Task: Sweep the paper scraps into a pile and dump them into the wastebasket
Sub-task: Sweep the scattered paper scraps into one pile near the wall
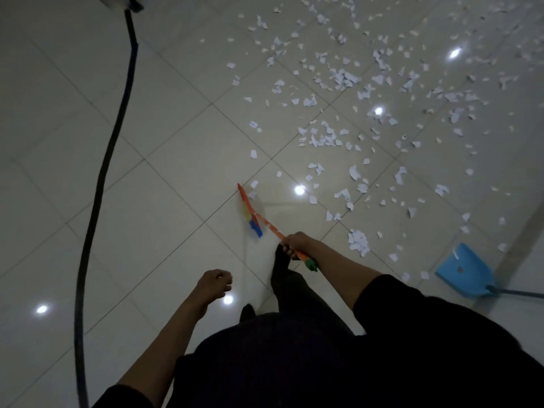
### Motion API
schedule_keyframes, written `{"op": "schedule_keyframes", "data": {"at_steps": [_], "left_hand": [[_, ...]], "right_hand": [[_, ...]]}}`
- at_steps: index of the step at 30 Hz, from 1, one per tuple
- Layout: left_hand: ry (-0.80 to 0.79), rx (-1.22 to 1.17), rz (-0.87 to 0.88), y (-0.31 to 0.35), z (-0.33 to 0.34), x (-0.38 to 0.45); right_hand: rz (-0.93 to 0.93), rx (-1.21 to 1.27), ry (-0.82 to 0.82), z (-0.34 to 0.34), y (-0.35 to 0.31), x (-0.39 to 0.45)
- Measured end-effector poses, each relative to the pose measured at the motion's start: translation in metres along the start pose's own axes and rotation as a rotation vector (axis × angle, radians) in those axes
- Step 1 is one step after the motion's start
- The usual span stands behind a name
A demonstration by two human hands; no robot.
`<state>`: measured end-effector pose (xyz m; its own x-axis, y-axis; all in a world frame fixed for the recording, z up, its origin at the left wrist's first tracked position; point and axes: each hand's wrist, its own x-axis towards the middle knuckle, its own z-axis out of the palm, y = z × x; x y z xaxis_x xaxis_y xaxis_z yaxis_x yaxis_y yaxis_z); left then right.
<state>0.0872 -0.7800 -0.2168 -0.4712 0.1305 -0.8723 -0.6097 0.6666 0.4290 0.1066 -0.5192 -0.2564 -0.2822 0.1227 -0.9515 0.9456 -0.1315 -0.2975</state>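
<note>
Broom gripped in my right hand, left hand loosely curled, holding nothing. Risk: fast stroke flings scraps past 2 o'clock; dustpan waits at 4.

Orange broom, blue dustpan

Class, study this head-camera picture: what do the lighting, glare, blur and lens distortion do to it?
Head view: dim overall; ceiling lights glare as bright spots on the glossy floor tiles; the broom head is motion-blurred; tile lines and the black hose bow from the wide-angle lens; far paper scraps look soft.
</note>
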Motion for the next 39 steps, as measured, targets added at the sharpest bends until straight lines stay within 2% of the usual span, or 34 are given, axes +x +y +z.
{"op": "schedule_keyframes", "data": {"at_steps": [2,8,13,15,20,23,32,36,39], "left_hand": [[0.0,0.027,-0.007,0.028,0.003,0.015],[-0.066,0.052,0.041,0.109,0.033,0.042],[-0.139,0.147,0.075,0.154,0.068,0.055],[-0.143,0.183,0.068,0.159,0.074,0.057],[-0.178,0.26,0.083,0.175,0.096,0.064],[-0.22,0.304,0.117,0.19,0.115,0.069],[-0.3,0.414,0.134,0.202,0.142,0.075],[-0.304,0.405,0.133,0.207,0.13,0.082],[-0.285,0.418,0.142,0.211,0.119,0.086]], "right_hand": [[0.02,-0.025,0.036,-0.026,-0.012,0.013],[0.119,0.1,0.162,-0.113,-0.021,0.033],[0.136,0.037,0.412,-0.186,0.017,0.035],[0.096,0.032,0.448,-0.198,0.035,0.023],[0.039,0.116,0.469,-0.224,0.086,-0.014],[0.05,0.157,0.404,-0.241,0.113,-0.045],[0.145,-0.103,0.152,-0.246,0.189,-0.087],[0.249,-0.218,0.179,-0.25,0.199,-0.076],[0.3,-0.257,0.28,-0.258,0.19,-0.059]]}}
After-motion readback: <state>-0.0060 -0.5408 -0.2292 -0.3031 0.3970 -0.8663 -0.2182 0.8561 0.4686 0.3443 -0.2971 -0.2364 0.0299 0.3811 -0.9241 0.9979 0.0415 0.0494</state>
